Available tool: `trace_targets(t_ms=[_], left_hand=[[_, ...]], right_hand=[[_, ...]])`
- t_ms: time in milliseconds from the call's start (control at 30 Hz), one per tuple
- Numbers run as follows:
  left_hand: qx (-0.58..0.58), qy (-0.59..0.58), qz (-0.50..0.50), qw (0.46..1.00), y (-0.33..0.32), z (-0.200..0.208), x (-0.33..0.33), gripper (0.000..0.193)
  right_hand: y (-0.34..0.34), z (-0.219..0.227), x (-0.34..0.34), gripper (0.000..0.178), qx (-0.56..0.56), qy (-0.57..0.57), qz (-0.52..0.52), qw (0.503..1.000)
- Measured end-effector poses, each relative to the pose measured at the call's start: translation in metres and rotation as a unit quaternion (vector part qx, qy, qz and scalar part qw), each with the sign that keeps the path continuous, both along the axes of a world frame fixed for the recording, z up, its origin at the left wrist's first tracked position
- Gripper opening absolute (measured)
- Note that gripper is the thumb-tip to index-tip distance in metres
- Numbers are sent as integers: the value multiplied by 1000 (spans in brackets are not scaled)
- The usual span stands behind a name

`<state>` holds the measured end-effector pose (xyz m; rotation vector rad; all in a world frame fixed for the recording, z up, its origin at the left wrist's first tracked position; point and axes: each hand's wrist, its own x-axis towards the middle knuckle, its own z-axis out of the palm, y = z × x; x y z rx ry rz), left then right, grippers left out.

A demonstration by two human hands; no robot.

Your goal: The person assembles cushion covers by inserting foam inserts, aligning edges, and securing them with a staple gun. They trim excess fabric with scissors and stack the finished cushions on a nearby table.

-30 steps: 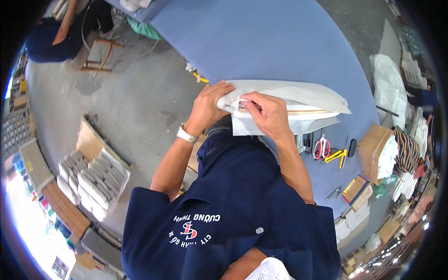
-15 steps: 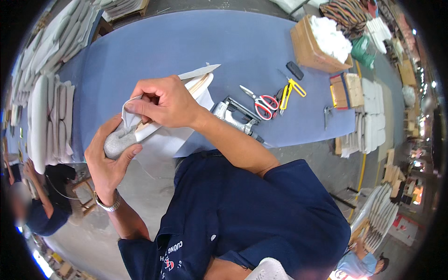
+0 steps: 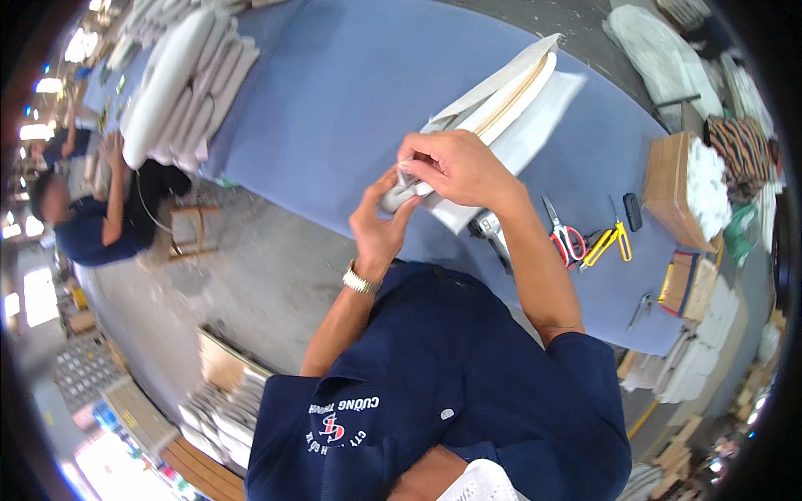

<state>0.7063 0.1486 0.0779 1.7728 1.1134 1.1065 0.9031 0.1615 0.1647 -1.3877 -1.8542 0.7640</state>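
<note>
A long, narrow padded piece [image 3: 525, 90], with a wooden core, white padding and a loose light-grey fabric cover, slants away over the blue table. Its near rounded end is in my left hand [image 3: 378, 224], thumb on one side and fingers on the other. My right hand [image 3: 461, 169] pinches the grey fabric [image 3: 407, 178] at that end, its fingertips partly hidden by the knuckles. A white sheet [image 3: 551, 113] hangs along the piece's right side. Beside my right forearm lies a metal staple gun [image 3: 491, 227], partly covered by the arm.
Red-handled scissors [image 3: 569, 244], a yellow cutter [image 3: 598, 249], a yellow-handled tool [image 3: 622, 238] and a black case [image 3: 632, 212] lie right on the blue table [image 3: 334, 92]. Beyond them stands a cardboard box [image 3: 668, 184] of white stuffing. Padded pieces [image 3: 188, 92] are stacked left; a co-worker [image 3: 92, 221] sits there.
My view has turned, and the padded piece now points farther away to the upper right. Both hands keep their hold at its rounded end.
</note>
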Motion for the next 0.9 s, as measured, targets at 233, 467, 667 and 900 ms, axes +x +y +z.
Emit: trace_targets(t_ms=[233,467,667,900], left_hand=[[-86,30,-121,989,-3,-29,-12,48],[-63,177,-280,942,51,18,-17,64],[122,263,-401,869,83,40,12,67],[104,266,-455,843,73,47,29,67]], right_hand=[[-31,-85,-4,9,-61,205,-111,970],[-29,-88,5,28,-25,335,-104,936],[-45,-107,1,23,35,390,-193,900],[-62,-102,9,25,50,467,-227,853]])
